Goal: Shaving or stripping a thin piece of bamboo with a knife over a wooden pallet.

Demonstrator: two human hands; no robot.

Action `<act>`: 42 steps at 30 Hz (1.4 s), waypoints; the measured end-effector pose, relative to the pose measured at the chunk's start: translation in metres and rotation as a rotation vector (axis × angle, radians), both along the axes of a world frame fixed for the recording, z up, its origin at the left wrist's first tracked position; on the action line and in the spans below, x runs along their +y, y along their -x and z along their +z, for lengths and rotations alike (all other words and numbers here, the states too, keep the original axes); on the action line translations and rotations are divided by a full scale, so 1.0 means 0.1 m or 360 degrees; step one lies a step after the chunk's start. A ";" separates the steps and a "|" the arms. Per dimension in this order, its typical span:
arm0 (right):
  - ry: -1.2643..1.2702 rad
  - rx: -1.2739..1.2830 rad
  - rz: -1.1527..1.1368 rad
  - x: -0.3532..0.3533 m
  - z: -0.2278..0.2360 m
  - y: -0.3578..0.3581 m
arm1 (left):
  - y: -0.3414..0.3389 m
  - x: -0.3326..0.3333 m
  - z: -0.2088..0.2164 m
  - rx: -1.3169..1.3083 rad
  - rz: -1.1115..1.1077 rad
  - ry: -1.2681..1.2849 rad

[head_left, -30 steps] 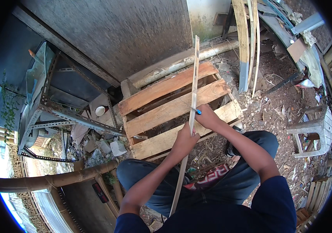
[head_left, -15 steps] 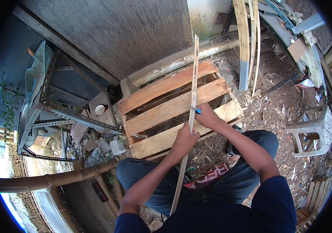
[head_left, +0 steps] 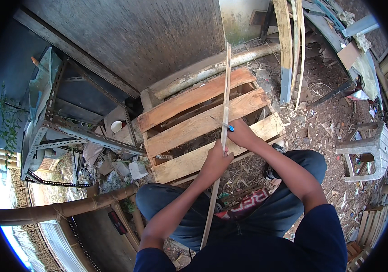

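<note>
A long, thin pale strip of wood or bamboo runs from my lap up over the slatted wooden pallet. My left hand is closed around the strip just in front of the pallet. Slightly farther along, my right hand grips a small knife with a blue handle. Its thin blade crosses the strip and points to the upper left. My right palm and fingers are partly hidden from above. The strip's near end lies against my dark shirt.
A metal angle frame stands at the left, above a bamboo pole. Several long planks lean at the back right. A worn plastic stool stands on the littered ground at the right. A large grey panel rises behind the pallet.
Both hands keep their grips in nearly the same place. The knife and strip have shifted only very slightly.
</note>
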State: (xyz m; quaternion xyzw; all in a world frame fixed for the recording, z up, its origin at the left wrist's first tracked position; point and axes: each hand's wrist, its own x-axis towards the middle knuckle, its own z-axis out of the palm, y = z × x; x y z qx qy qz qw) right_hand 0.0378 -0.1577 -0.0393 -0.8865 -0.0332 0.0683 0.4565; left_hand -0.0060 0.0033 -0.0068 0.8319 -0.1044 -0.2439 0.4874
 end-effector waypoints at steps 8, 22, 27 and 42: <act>0.0007 0.0039 -0.0008 -0.01 -0.02 0.00 | -0.03 0.00 0.07 0.0019 -0.0013 -0.0018; 0.0008 0.0008 -0.0001 0.00 -0.01 -0.01 | -0.02 0.00 -0.04 -0.0099 0.0000 0.0015; 0.0025 0.0008 0.0000 -0.01 -0.02 -0.01 | -0.03 0.01 -0.07 -0.0114 -0.0006 0.0066; 0.0036 0.0015 0.0019 -0.01 -0.03 -0.01 | -0.02 0.00 -0.07 -0.0111 -0.0001 0.0058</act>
